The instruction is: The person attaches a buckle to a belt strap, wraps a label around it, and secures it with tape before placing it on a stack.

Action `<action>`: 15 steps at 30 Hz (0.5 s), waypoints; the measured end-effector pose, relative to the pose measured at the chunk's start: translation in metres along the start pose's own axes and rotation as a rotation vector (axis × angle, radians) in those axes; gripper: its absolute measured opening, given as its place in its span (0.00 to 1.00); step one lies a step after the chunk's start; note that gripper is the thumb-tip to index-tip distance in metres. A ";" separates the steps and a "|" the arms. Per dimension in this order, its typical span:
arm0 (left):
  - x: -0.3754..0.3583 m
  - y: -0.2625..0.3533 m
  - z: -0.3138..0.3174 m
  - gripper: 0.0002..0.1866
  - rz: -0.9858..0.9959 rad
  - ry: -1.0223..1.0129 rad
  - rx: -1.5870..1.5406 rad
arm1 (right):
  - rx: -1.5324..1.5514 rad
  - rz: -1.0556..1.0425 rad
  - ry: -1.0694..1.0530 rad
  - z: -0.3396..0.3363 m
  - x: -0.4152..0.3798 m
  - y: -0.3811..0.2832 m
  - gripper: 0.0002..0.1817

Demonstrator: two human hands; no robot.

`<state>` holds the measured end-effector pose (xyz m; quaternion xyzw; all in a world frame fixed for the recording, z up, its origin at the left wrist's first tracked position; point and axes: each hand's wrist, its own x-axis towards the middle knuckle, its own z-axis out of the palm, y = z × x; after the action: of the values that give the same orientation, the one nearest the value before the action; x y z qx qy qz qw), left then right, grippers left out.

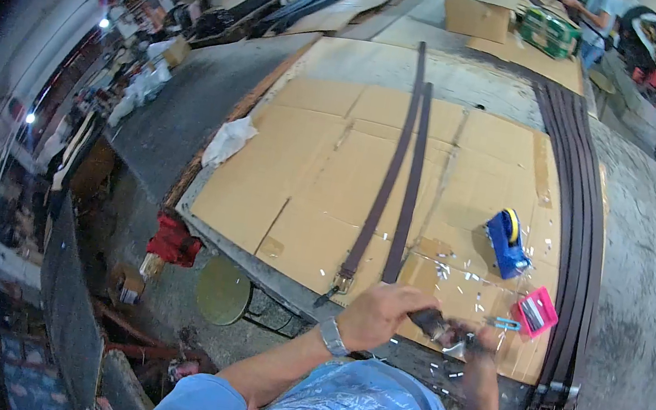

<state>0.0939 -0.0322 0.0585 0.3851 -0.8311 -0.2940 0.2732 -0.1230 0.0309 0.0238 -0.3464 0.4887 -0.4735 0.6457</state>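
My left hand (381, 315), with a watch on the wrist, is closed around the end of a dark brown belt (409, 192). The belt's strap runs away from me across the cardboard, and its folded dark end (427, 320) sticks out from my fingers. At that end my right hand (480, 346) is closed by a shiny metal buckle (453, 341); its fingers are partly blurred. A second dark belt (384, 179) lies to the left, its buckle (343, 282) near the table's front edge. A light blue thread snipper (504, 323) lies right of my hands.
A pink tray (534, 312) holds small pieces near a blue tape dispenser (508, 245). White bits are scattered on the cardboard (308, 168). Several belts (573, 242) lie side by side at right. A stool (223, 291) stands below left; another person (597, 20) is at far right.
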 end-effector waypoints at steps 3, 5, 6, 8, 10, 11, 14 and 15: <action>-0.003 0.004 0.004 0.23 0.039 -0.040 0.080 | 0.180 0.070 -0.210 -0.014 0.006 0.014 0.41; -0.007 0.005 0.010 0.21 0.101 0.005 0.183 | 0.173 0.050 -0.205 -0.004 0.003 0.014 0.36; -0.008 0.004 0.008 0.21 0.084 0.020 0.190 | 0.167 0.059 -0.226 0.003 0.000 0.006 0.36; -0.011 0.002 0.004 0.24 0.109 0.084 0.223 | -0.018 0.131 -0.303 0.013 -0.006 -0.012 0.28; -0.013 0.005 0.004 0.24 0.015 0.219 0.206 | -0.071 0.161 -0.360 0.010 0.000 0.004 0.19; -0.015 0.006 0.003 0.24 -0.061 0.336 0.183 | -0.099 0.118 -0.321 0.014 0.001 0.009 0.18; -0.043 -0.009 0.007 0.20 -0.398 0.649 -0.020 | -0.175 0.081 -0.225 0.038 0.004 0.003 0.14; -0.058 -0.017 0.009 0.10 -0.694 0.552 -0.299 | -0.212 0.048 -0.192 0.043 0.007 0.005 0.14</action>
<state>0.1275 0.0079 0.0273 0.6605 -0.4978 -0.3710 0.4222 -0.0799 0.0252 0.0289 -0.4444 0.4801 -0.3685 0.6605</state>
